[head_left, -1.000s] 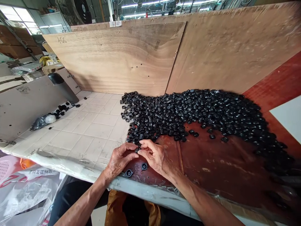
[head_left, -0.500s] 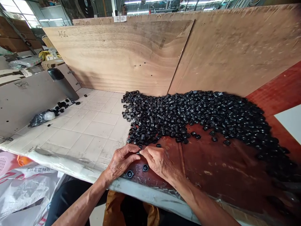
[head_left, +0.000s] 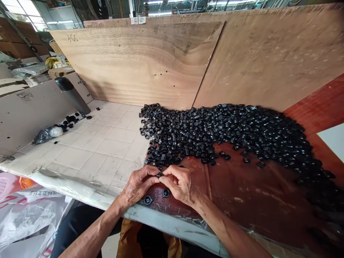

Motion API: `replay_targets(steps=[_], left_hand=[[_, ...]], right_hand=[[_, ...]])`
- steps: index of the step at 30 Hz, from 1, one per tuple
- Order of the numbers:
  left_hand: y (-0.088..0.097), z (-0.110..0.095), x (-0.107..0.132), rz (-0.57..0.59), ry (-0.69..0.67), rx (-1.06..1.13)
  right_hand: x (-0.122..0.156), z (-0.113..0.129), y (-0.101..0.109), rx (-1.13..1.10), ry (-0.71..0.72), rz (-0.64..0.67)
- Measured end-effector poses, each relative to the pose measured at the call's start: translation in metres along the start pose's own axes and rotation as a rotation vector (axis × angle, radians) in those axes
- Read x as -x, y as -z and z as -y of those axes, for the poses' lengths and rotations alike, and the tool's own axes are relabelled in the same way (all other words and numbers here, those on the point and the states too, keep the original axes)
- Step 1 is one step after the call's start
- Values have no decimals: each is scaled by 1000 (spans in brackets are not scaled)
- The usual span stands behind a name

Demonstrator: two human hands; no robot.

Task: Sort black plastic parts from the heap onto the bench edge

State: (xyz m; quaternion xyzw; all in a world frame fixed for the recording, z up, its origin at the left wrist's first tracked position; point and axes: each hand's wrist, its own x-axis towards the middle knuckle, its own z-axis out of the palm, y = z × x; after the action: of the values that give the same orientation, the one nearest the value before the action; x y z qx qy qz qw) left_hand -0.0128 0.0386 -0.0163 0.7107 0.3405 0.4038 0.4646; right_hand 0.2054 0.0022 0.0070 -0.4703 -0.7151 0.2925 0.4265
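Note:
Between the fingertips of both hands is a small black plastic part (head_left: pixel 159 175), mostly covered by the fingers. My left hand (head_left: pixel 138 184) pinches it from the left, thumb and forefinger closed. From the other side my right hand (head_left: pixel 179 182) grips it, its fingers bent and closed. Just below the hands, a round black part with small ears (head_left: pixel 147 200) and a second round black part (head_left: pixel 166 192) lie on the reddish-brown sheet (head_left: pixel 242 193). Right behind the hands begins a big heap of black ring-shaped plastic parts (head_left: pixel 199 125).
A tall plywood board (head_left: pixel 134 61) closes off the back. On the left, a dark thermos flask (head_left: pixel 73 96) leans near a black plastic bag (head_left: pixel 43 135) and scattered black pieces. White tiles (head_left: pixel 104 143) cover the left surface. A pale padded edge (head_left: pixel 166 224) runs along the front.
My right hand's fingers have shifted and curled more around the small part, its thumb now lower. The left hand has barely moved. The camera view has shifted slightly.

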Motion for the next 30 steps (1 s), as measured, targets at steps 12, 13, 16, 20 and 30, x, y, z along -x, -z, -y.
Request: replay_targets(steps=[12, 13, 16, 20, 30], left_hand=[[0, -10, -3, -57, 74, 120], [0, -10, -3, -55, 84, 121], [1, -9, -3, -60, 124, 113], [1, -11, -3, -46, 134, 111], [-1, -13, -4, -34, 155, 267]], right_hand=[[0, 1, -5, 122, 73, 14], [0, 2, -4, 123, 82, 7], [1, 1, -4, 166, 107, 5], [1, -1, -6, 163, 172, -49], [1, -1, -8, 120, 233, -64]])
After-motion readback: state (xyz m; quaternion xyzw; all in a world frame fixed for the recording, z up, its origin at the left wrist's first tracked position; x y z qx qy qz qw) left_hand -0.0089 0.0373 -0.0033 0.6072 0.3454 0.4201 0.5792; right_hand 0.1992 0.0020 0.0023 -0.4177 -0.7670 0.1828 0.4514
